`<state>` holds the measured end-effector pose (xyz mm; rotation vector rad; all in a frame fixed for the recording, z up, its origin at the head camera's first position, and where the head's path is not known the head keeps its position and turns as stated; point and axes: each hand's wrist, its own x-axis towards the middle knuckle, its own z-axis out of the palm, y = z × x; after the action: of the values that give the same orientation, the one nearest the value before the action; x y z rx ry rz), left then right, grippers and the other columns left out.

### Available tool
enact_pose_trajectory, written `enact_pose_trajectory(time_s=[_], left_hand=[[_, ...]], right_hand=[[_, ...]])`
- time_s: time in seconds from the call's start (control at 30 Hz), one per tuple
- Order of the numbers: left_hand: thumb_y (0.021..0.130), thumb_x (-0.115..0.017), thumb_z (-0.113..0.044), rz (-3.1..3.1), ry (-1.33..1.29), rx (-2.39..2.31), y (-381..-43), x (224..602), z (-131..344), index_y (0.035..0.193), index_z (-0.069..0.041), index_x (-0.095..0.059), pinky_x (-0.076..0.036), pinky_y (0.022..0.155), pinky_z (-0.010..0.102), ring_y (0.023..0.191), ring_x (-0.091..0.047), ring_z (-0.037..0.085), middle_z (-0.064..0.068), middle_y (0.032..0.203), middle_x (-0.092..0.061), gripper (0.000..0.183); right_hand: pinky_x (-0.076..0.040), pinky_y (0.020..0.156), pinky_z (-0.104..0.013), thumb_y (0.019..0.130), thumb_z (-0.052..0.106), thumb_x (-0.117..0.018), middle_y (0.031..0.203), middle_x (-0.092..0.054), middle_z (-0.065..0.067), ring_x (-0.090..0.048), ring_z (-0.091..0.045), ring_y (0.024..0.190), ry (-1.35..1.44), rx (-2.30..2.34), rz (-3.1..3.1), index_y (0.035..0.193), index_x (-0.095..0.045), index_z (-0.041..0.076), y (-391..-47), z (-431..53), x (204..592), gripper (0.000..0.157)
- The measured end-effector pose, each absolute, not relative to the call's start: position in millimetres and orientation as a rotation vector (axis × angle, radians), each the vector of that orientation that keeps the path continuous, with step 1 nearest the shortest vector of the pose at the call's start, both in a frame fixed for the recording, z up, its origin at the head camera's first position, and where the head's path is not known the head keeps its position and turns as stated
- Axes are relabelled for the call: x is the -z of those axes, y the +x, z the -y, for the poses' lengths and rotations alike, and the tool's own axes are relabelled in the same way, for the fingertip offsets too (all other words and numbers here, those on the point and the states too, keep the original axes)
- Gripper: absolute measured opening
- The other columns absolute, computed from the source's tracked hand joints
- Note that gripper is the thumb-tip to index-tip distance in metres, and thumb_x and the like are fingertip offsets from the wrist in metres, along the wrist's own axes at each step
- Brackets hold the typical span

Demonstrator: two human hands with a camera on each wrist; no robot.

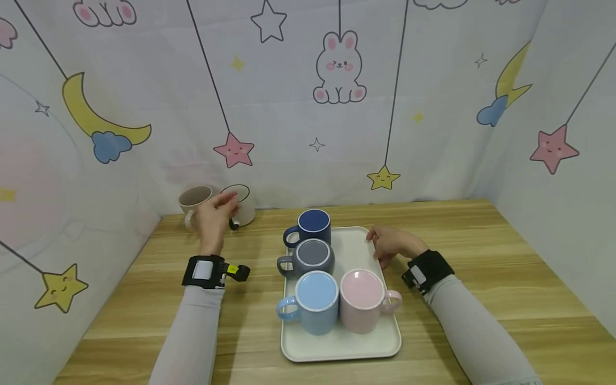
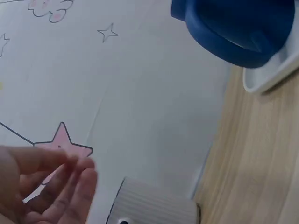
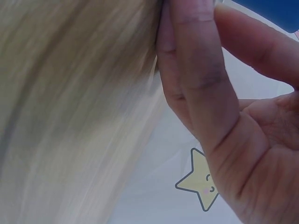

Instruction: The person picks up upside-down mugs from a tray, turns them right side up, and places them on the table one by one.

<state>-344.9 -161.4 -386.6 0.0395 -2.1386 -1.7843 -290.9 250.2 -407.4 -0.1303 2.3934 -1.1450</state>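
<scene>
My left hand [image 1: 215, 216] hovers at the back left, fingers loosely bent and holding nothing. Behind it stand a beige mug [image 1: 192, 197] and a white mug with a black rim [image 1: 247, 208], both upright. In the left wrist view the ribbed white mug [image 2: 152, 203] is apart from my fingertips. My right hand [image 1: 395, 243] grips the right rim of a white tray [image 1: 346, 350]. Upside down on the tray sit a dark blue mug [image 1: 315, 220], a grey mug [image 1: 314, 254], a light blue mug [image 1: 317, 299] and a pink mug [image 1: 361, 299].
A wooden table [image 1: 481, 278] lies under everything. White cloth [image 1: 298, 176] printed with stars, moons and a rabbit hangs behind it and at both sides. The handles of the blue and grey mugs stick out past the tray's left edge, the pink one's past its right.
</scene>
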Motion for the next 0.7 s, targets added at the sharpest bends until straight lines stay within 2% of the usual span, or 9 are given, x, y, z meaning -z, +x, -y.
enact_pose_trajectory(time_s=[0.2, 0.3, 0.43, 0.7], left_hand=[[0.106, -0.060, -0.012, 2.645, -0.292, 1.868, -337.2, 380.2, 147.9, 0.145, -0.003, -0.058, -0.059, 0.097, 0.037, 0.116, -0.064, 0.037, 0.024, 0.129, -0.062, 0.040], [0.104, -0.060, -0.007, 2.835, -0.412, 1.856, -338.4, 387.5, 141.1, 0.150, 0.000, -0.051, -0.059, 0.099, 0.042, 0.118, -0.063, 0.041, 0.027, 0.131, -0.060, 0.047], [0.099, -0.064, -0.001, 3.012, -0.505, 1.871, -340.8, 400.7, 129.9, 0.153, 0.005, -0.044, -0.060, 0.096, 0.044, 0.112, -0.066, 0.037, 0.028, 0.128, -0.061, 0.058], [0.094, -0.068, -0.004, 3.132, -0.599, 1.784, -337.6, 414.8, 113.0, 0.151, 0.006, -0.042, -0.064, 0.083, 0.039, 0.093, -0.069, 0.025, 0.025, 0.120, -0.063, 0.064]], right_hand=[[-0.063, 0.060, -0.031, 0.087, -0.016, -0.063, 0.096, -0.046, -0.014, -0.064, -0.021, 0.063, -0.114, 1.148, -2.399, 0.132, -0.045, -0.009, -292.6, -251.2, 409.0, 0.049], [-0.063, 0.061, -0.032, 0.088, -0.016, -0.063, 0.097, -0.047, -0.015, -0.065, -0.022, 0.064, -0.099, 1.144, -2.394, 0.133, -0.045, -0.009, -293.1, -250.5, 408.1, 0.050], [-0.063, 0.063, -0.032, 0.088, -0.015, -0.064, 0.098, -0.047, -0.015, -0.065, -0.022, 0.065, -0.082, 1.123, -2.390, 0.134, -0.045, -0.008, -292.3, -249.6, 406.6, 0.050], [-0.064, 0.064, -0.032, 0.088, -0.015, -0.064, 0.101, -0.047, -0.016, -0.065, -0.023, 0.066, -0.078, 1.134, -2.380, 0.134, -0.045, -0.008, -293.7, -251.0, 408.5, 0.051]])
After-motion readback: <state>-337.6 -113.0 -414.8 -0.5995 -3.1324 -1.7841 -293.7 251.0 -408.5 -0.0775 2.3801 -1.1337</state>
